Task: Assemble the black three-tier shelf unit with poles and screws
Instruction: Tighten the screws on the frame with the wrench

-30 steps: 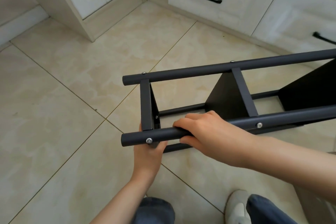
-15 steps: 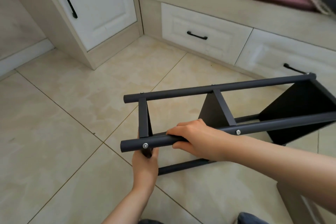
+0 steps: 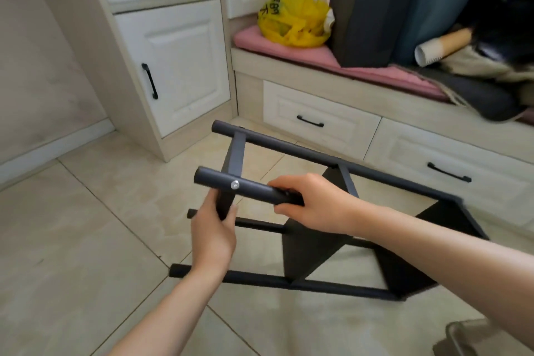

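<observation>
A person holds a black three-tier shelf unit (image 3: pixel 312 251) tipped on its side, low over a tiled floor (image 3: pixel 86 240), in front of white cabinets (image 3: pixel 179 61) and a cushioned window seat (image 3: pixel 289 49) that carries a yellow bag (image 3: pixel 291 20). The right hand (image 3: pixel 312 205) wraps its fingers round the nearest upper pole (image 3: pixel 251 189), just beside a silver screw (image 3: pixel 234 185) seated in it. The left hand (image 3: pixel 212 235) reaches up from below, thumb and fingers curled round the edge of the end tier (image 3: pixel 235 153). All three tiers appear to sit between four poles, so the frame looks essentially joined. Only this one screw head shows plainly, and the other fixings are hidden or too small to make out, so whether every joint is tightened cannot be told. It is also unclear whether the far end touches the tiles. What seems left is a check of the remaining screws and standing the unit upright.
</observation>
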A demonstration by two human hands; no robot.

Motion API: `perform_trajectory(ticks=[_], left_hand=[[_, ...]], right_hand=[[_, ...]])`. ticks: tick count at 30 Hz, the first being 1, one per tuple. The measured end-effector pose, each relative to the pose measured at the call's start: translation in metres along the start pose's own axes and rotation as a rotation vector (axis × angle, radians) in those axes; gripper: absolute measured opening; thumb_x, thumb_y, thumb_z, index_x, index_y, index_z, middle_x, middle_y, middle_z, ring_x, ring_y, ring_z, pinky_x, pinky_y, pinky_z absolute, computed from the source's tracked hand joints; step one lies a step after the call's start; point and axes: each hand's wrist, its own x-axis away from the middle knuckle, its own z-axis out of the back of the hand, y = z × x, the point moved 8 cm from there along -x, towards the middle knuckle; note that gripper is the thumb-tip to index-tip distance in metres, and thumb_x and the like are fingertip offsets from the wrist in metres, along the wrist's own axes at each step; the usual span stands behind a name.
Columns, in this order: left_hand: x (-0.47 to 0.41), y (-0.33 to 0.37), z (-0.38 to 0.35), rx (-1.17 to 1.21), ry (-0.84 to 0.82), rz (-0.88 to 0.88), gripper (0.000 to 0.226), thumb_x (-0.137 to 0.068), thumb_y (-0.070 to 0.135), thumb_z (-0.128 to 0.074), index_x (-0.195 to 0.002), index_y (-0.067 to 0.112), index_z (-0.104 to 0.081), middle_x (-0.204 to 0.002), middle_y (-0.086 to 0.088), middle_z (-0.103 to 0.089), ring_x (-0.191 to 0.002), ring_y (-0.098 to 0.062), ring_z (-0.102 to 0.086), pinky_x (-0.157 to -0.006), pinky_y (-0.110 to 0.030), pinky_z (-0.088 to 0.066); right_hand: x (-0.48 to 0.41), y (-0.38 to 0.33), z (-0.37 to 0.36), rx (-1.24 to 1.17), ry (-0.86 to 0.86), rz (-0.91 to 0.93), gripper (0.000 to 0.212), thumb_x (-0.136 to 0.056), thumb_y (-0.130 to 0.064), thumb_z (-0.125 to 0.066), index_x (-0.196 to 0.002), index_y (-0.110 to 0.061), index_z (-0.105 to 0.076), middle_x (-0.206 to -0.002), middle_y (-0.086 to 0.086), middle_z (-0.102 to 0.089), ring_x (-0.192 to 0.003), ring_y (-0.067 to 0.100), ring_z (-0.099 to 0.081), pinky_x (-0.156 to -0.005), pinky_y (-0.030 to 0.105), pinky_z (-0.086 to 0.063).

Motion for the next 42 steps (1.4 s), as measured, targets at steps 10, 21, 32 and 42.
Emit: perform_trajectory(ticks=[10,21,32,42], left_hand=[[-0.023,0.156,0.047,-0.245,0.046,-0.567,0.050,-0.095,0.011,-0.068,-0.143,0.020,-0.056,-0.111,0.009,-0.073,-0.108,-0.023,-0.069,-0.093,-0.035,-0.054],[0.032,0.277,-0.018,-0.524,0.009,-0.895,0.064,-0.095,0.006,-0.066,-0.150,0.033,-0.047,-0.146,0.004,-0.056,-0.132,-0.027,-0.057,-0.101,-0.051,-0.052],[0.129,0.294,-0.073,-0.480,-0.029,-1.182,0.059,-0.081,-0.007,-0.077,-0.133,0.018,-0.067,-0.132,-0.008,-0.068,-0.120,-0.034,-0.065,-0.094,-0.048,-0.055],[0.200,0.277,-0.072,-0.425,0.018,-1.490,0.046,-0.076,-0.012,-0.070,-0.119,0.004,-0.074,-0.116,-0.016,-0.074,-0.104,-0.037,-0.072,-0.083,-0.054,-0.061]], right_hand=[[0.017,-0.036,0.093,-0.280,0.261,0.025,0.031,-0.094,-0.019,-0.066,-0.124,-0.025,-0.061,-0.102,-0.003,-0.069,-0.092,0.012,-0.068,-0.091,0.035,-0.056],[0.121,0.014,0.157,-0.429,0.484,-0.198,0.021,-0.091,-0.017,-0.070,-0.110,-0.026,-0.066,-0.104,-0.006,-0.072,-0.092,0.008,-0.070,-0.079,0.018,-0.057],[0.237,0.048,0.135,-0.600,0.628,-0.397,0.027,-0.087,-0.010,-0.074,-0.112,-0.022,-0.073,-0.103,-0.001,-0.075,-0.094,0.016,-0.073,-0.091,0.040,-0.058],[0.304,0.038,0.090,-0.637,0.716,-0.357,0.033,-0.077,0.001,-0.080,-0.090,-0.030,-0.081,-0.093,-0.005,-0.078,-0.091,0.012,-0.074,-0.083,0.024,-0.057]])
